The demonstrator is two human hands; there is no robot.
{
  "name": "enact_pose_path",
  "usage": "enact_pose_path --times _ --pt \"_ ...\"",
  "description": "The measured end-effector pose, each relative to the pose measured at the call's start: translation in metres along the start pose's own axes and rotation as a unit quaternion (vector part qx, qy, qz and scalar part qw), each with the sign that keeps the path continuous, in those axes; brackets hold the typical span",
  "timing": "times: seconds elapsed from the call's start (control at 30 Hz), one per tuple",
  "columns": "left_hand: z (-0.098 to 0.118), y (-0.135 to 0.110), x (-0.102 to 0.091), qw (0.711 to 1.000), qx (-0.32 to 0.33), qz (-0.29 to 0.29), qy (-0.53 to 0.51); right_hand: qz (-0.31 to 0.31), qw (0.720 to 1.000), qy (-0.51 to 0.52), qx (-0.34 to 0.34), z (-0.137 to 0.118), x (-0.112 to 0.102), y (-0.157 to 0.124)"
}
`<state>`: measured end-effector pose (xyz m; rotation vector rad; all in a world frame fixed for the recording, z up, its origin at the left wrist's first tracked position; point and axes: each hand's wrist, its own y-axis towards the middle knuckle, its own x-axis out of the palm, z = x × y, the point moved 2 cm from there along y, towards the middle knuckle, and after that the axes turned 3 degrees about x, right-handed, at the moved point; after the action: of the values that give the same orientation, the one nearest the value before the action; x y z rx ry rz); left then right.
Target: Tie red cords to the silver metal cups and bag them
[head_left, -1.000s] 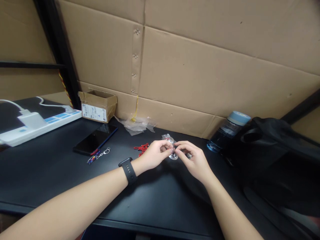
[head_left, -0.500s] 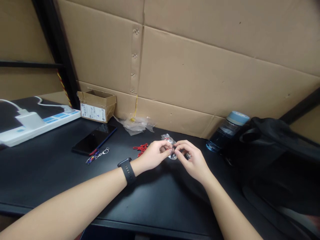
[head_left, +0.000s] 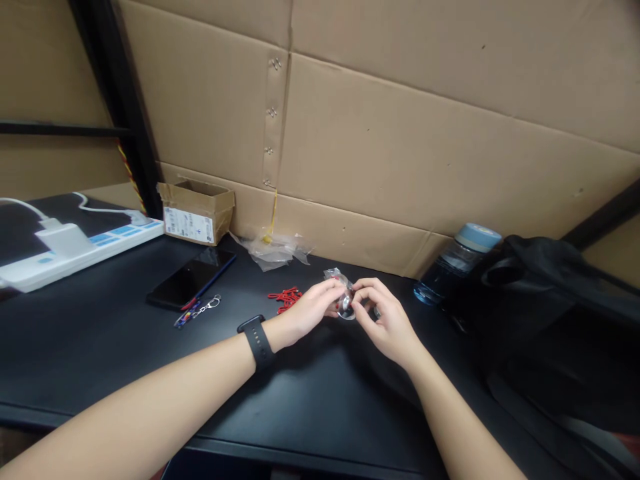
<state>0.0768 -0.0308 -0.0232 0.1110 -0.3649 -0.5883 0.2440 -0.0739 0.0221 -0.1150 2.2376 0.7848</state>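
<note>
Between my hands is a small clear plastic packet point(head_left: 346, 308) with something shiny and dark inside and a touch of red near its top. My left hand point(head_left: 320, 303), with a black watch point(head_left: 255, 340) on its wrist, grips the packet's left side. The fingers of my right hand point(head_left: 379, 311) are curled and pinch at its right edge. Fingertips cover part of the packet, so its contents cannot be made out. Just left of my left hand lies a tangle of red cord point(head_left: 286, 298) on the black table point(head_left: 300, 400).
Farther left are a dark phone point(head_left: 193, 279), a keychain with a metal clasp point(head_left: 200, 310), a white power strip point(head_left: 100, 250) and an open cardboard box point(head_left: 197, 210). Crumpled clear plastic point(head_left: 273, 251) lies behind. At right stand a blue-lidded bottle point(head_left: 457, 263) and a black bag point(head_left: 560, 333).
My left thumb has shifted off the packet's front, and its fingers are now straighter, showing more of the shiny part. My right hand has barely moved. The view has shifted slightly.
</note>
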Motion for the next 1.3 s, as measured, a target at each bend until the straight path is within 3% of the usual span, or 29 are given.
enact_pose_path --times 0.17,0.5,0.77,0.93,1.1,1.3 --pt "-0.001 -0.002 0.001 1.0 -0.003 -0.023 -0.008 -0.003 1.0 -0.012 -0.006 0.0 0.002 0.0" --pt "0.001 -0.004 -0.002 0.999 -0.016 -0.007 -0.042 0.032 0.999 0.001 -0.016 -0.005 -0.002 0.0" --pt "0.003 -0.004 -0.002 0.998 -0.03 -0.052 -0.008 0.066 0.998 0.002 -0.023 -0.005 -0.006 0.0" --pt "0.003 -0.001 -0.005 1.0 0.001 0.003 0.008 0.077 0.997 -0.006 -0.025 -0.005 -0.007 0.0" --pt "0.009 0.0 -0.007 0.996 0.066 0.044 0.031 0.054 0.998 0.01 -0.023 -0.004 -0.003 0.001" --pt "0.009 -0.001 -0.008 0.996 0.055 0.027 0.057 -0.034 0.999 0.037 -0.013 0.001 0.003 0.0"
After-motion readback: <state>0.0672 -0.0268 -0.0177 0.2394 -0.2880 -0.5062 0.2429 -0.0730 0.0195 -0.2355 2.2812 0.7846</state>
